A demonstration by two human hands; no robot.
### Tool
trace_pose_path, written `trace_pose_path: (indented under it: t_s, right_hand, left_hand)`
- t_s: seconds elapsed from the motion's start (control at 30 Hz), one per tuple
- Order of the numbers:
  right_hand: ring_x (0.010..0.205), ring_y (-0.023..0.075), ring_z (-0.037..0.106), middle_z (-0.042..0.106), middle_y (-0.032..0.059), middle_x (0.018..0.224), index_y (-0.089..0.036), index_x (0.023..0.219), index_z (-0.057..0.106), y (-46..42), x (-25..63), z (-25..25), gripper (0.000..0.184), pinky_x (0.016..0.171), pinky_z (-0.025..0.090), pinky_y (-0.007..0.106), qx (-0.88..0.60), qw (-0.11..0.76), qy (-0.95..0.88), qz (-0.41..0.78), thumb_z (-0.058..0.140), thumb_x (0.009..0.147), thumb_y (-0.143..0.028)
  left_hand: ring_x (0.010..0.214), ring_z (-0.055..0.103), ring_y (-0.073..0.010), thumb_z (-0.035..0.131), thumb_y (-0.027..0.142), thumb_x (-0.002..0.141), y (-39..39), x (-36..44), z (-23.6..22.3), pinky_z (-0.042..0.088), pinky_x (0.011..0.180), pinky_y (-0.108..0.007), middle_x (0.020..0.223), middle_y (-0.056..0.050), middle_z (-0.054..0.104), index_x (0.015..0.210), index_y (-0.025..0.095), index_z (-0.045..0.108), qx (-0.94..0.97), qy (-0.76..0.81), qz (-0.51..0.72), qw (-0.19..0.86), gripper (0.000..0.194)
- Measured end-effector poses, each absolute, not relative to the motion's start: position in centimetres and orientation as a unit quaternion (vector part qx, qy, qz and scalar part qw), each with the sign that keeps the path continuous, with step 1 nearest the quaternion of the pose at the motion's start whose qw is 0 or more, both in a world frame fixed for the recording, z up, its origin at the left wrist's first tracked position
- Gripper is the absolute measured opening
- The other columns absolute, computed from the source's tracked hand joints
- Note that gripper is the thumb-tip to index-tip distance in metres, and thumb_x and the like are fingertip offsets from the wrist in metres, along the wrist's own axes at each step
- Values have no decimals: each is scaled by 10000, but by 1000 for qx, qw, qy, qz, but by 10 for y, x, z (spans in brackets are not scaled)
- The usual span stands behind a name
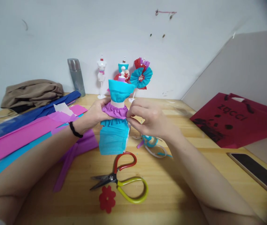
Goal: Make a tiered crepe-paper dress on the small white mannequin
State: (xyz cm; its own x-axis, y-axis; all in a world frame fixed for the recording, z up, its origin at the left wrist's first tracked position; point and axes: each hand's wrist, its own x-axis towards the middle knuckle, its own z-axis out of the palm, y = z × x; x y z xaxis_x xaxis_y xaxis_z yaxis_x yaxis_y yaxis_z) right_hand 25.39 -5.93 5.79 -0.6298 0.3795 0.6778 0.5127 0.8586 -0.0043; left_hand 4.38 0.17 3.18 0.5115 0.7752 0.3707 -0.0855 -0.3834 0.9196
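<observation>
A small dress-form mannequin [122,72] stands mid-table, dressed in a blue crepe-paper top [120,89], a pale waistband [117,105], a gathered purple ruffle [114,111] and a blue skirt [113,139]. From the left, my left hand [100,110] grips the mannequin around its waist, thumb along the purple ruffle. My right hand [145,117] pinches the ruffle's right edge between thumb and fingers. Below the skirt lie scissors [112,178] with one red and one yellow handle, blades apart. A red paper flower [107,199] is beside the blades.
Pink crepe paper [25,132] and purple strips [86,143] spread along the left. Behind stand a flask [76,78], a white mannequin [101,73] and decorated ones with a blue rosette [141,77]. Paper scraps [153,145], a red bag [239,120] and a phone [255,173] lie rightward.
</observation>
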Motion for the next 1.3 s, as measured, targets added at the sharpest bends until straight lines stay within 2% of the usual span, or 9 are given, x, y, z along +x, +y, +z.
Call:
trace_pose_path:
  t_s: [0.43, 0.73, 0.87, 0.93, 1.07, 1.23, 1.3]
  right_hand:
    - [662, 171, 550, 567, 28, 709, -221, 750, 556, -62, 248, 55, 189, 620, 434, 315, -322, 413, -844, -114, 505, 907, -128]
    - [676, 181, 570, 602, 35, 721, -231, 752, 561, -61, 245, 54, 157, 631, 463, 327, -361, 448, -814, -81, 550, 894, -164]
    - [681, 170, 566, 612, 25, 744, -219, 811, 582, -60, 249, 55, 96, 646, 455, 322, -363, 426, -828, -33, 552, 890, -172]
    - [682, 159, 556, 621, 19, 771, -211, 848, 581, -58, 252, 55, 43, 643, 447, 309, -353, 411, -840, -14, 595, 884, -230]
    - [723, 171, 555, 623, 31, 808, -195, 868, 564, -51, 258, 54, 197, 666, 442, 314, -344, 383, -857, -21, 657, 876, -368]
    - [745, 191, 574, 638, 44, 821, -199, 882, 579, -47, 260, 49, 23, 669, 435, 316, -359, 345, -865, -70, 569, 873, -218]
    - [722, 189, 573, 643, 51, 822, -197, 879, 594, -47, 261, 49, 68, 649, 430, 313, -357, 337, -866, -98, 536, 857, -171]
  left_hand:
    - [1142, 677, -333, 920, 417, 608, 0, 44, 33, 522, 1035, -474, 1207, -142, 733, 1143, 127, 688, 729, 241, 423, 480, 651]
    - [1113, 688, -310, 897, 344, 636, 2, 43, 33, 549, 988, -423, 1186, -109, 746, 1134, 143, 690, 742, 250, 416, 462, 576]
    - [1132, 682, -315, 907, 358, 629, 2, 43, 31, 542, 1000, -431, 1208, -122, 736, 1153, 141, 683, 737, 239, 422, 472, 610]
    - [1146, 678, -314, 907, 363, 637, 3, 43, 30, 541, 1004, -430, 1224, -129, 729, 1154, 142, 685, 733, 233, 421, 481, 604]
    - [1131, 688, -303, 916, 357, 634, 6, 42, 28, 558, 981, -417, 1225, -124, 728, 1171, 147, 681, 731, 224, 417, 491, 622]
    - [1120, 689, -305, 920, 368, 626, 5, 42, 29, 565, 972, -421, 1197, -116, 739, 1142, 147, 691, 726, 239, 423, 487, 607]
    - [1121, 688, -307, 917, 373, 630, 4, 43, 29, 560, 978, -425, 1188, -115, 741, 1130, 144, 697, 726, 245, 425, 482, 592]
